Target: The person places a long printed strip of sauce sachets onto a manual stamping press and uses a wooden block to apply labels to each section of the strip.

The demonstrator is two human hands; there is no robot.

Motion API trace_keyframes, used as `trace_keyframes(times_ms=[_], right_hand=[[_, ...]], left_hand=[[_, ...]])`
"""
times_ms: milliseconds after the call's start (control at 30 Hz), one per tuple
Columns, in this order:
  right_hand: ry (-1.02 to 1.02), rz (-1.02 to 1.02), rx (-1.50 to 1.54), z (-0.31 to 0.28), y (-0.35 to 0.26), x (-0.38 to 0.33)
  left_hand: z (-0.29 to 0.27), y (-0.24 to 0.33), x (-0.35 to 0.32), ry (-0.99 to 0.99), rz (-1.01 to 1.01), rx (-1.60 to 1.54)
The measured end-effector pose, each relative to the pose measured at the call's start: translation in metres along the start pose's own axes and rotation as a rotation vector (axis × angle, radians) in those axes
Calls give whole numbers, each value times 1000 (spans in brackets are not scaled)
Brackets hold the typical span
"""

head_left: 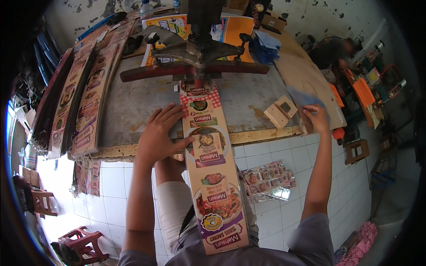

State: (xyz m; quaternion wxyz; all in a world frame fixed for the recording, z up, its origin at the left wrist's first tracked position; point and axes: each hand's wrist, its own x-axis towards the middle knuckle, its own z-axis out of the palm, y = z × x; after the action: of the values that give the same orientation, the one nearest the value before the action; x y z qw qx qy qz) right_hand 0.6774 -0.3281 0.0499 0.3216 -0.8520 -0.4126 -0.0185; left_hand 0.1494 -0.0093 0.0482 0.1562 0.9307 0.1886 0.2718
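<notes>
A long printed cardboard strip (211,174) with food pictures runs from under the press head toward my lap, its near end overhanging the table edge. My left hand (160,135) lies flat with spread fingers at the strip's left edge, the thumb reaching onto it. Over the table's right side, my right hand (316,118) has its fingers pinched together on a thin, see-through blue plastic sheet (306,96), partly blurred. A press with a wide red bar (155,72) stands over the strip's far end and hides part of it.
Stacks of similar printed strips (91,104) line the table's left side. A small wooden block (281,111) sits right of the strip; blue plastic pieces (266,45) lie behind it. Printed packs (269,178) are on the tiled floor near a red stool (83,244). Another person (333,55) works far right.
</notes>
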Motion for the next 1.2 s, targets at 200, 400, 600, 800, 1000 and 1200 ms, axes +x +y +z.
trace_keyframes(times_ms=[200, 400, 600, 800, 1000, 1200], right_hand=[[-118, 220, 170, -13, 1, 11], [-110, -47, -76, -11, -3, 6], [-103, -22, 4, -12, 1, 6], [-28, -131, -101, -9, -4, 3], [10, -152, -82, -2, 7, 8], [225, -173, -42, -20, 25, 27]], left_hand=[[-1, 0, 0, -33, -35, -12], [-2, 2, 0, -42, -39, -7], [0, 1, -1, -49, -38, 3], [1, -1, -1, -46, -32, 19], [0, -1, -1, -43, -34, 15], [-1, 5, 4, -57, -36, -12]])
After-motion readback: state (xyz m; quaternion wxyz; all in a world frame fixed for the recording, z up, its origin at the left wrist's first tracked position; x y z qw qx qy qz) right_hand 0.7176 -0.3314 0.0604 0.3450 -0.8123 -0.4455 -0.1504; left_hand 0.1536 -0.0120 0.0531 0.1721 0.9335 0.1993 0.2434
